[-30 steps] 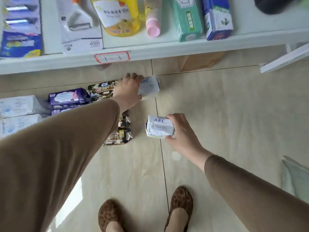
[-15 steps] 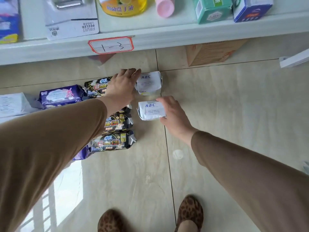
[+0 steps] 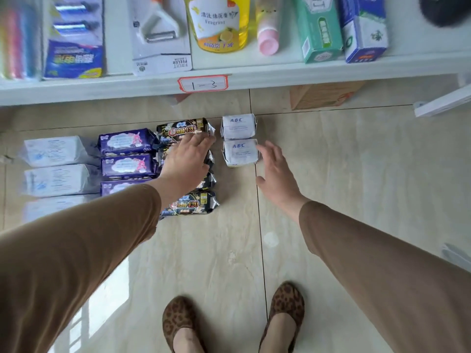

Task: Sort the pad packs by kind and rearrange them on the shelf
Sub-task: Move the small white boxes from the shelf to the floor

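Lying on the tiled floor [image 3: 344, 161] below the shelf edge [image 3: 280, 75]: two white ABC packs [image 3: 239, 126], touching, beside black 420 packs [image 3: 190, 203], purple packs [image 3: 126, 140] and pale packs [image 3: 54, 150]. Left hand [image 3: 187, 159] is resting flat on the black packs; right hand [image 3: 276, 171] is hovering spread, gripping nothing.

Sorted pad packs [image 3: 178, 159] (floor rows)

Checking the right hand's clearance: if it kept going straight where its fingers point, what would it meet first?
Probably the nearer ABC pack; the right hand points up-left at its right edge, fingertips about touching.
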A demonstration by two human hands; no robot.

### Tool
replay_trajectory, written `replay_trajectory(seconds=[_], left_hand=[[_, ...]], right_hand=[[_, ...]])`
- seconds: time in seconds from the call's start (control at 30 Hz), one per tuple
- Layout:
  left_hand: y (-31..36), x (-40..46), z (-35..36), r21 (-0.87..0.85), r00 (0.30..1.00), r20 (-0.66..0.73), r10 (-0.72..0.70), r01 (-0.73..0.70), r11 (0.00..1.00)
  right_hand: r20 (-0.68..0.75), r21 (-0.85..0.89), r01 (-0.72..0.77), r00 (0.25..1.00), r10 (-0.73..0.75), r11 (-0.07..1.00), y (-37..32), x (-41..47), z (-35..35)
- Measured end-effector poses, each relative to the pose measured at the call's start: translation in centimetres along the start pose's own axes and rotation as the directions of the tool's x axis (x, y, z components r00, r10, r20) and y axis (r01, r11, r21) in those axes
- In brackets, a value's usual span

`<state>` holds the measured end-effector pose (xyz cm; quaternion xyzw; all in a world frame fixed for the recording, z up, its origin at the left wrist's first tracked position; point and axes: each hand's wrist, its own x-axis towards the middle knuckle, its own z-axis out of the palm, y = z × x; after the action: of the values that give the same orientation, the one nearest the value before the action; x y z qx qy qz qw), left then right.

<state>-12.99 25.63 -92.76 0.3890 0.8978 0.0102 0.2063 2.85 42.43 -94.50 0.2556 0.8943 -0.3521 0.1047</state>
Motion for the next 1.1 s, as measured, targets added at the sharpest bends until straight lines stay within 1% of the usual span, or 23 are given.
replay_trajectory(seconds=[0.2,0.37,0.47,0.57,0.7,0.77,0.83,0.93,1.1], left_hand=[[5.5,-7.3,-8.7,-0.101,1.000,-0.015,-0.016,0.015,0.995],[10.5,-13.5,-20.0,-0.231,0.998,-0.016,-0.057,0.052,0.972],[13.6,-16.8,-27.6,-0.249,0.999,-0.030,-0.040,0.032,0.968],[16.8,-19.8,-36.2,-0.262,0.996,-0.077,-0.045,0.023,0.965],[20.0,-22.6,-46.0,-0.303,0.975,-0.219,-0.024,-0.045,0.952],[20.8,-23.4,-50.0,-0.293,0.951,-0.308,0.004,-0.099,0.951],[20.9,-23.6,-53.7,-0.270,0.930,-0.367,0.035,-0.142,0.952],[20.0,-22.6,-58.5,-0.247,0.906,-0.419,0.064,-0.181,0.952],[17.7,-19.0,-65.6,-0.233,0.871,-0.487,0.066,-0.202,0.951]], right_hand=[[-0.008,-0.053,-0.002,1.000,0.001,0.999,-5.5,-8.4,-10.0],[0.008,-0.079,0.045,0.999,-0.044,0.996,-12.4,-14.3,-21.5],[-0.009,-0.080,0.087,0.996,-0.088,0.993,-17.0,-17.6,-28.7],[-0.038,-0.084,0.132,0.990,-0.136,0.988,-21.9,-21.2,-36.3],[-0.102,-0.084,0.203,0.972,-0.211,0.976,-27.4,-24.4,-44.7],[-0.136,-0.097,0.240,0.958,-0.252,0.966,-29.8,-24.9,-48.1],[-0.176,-0.101,0.273,0.941,-0.288,0.957,-32.3,-24.6,-51.2],[-0.234,-0.113,0.302,0.918,-0.321,0.947,-35.4,-22.9,-55.3],[-0.290,-0.139,0.289,0.902,-0.318,0.947,-39.4,-18.5,-60.1]])
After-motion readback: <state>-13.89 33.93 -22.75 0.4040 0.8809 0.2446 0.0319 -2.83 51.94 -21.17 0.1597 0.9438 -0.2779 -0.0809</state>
